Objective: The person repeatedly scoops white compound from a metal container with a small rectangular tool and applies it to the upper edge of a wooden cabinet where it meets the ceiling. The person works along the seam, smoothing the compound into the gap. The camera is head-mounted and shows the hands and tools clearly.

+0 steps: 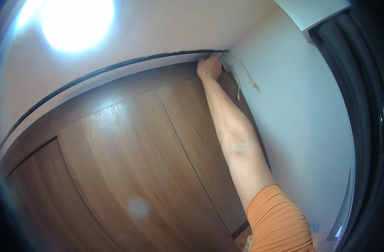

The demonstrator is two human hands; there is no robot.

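Note:
My right hand (209, 68) is raised high, at the top right corner of a brown wood-grain wardrobe (129, 138). Its fingers are curled closed against the gap between the wardrobe's top and the ceiling. What they hold, if anything, is hidden behind the hand. A long dark strip (116, 68) runs along the ceiling edge above the wardrobe and ends close to this hand. Beside the hand, two thin pale wires (237, 80) with small ends hang down the wall. My left hand is out of the picture.
A pale wall (292, 113) stands right of the wardrobe, with a dark curtain (347, 84) beyond it. A white box-like edge (311, 12) juts out at the top right. A bright round lamp (77, 21) glows on the ceiling. Low on the wall is a socket plate (314, 227).

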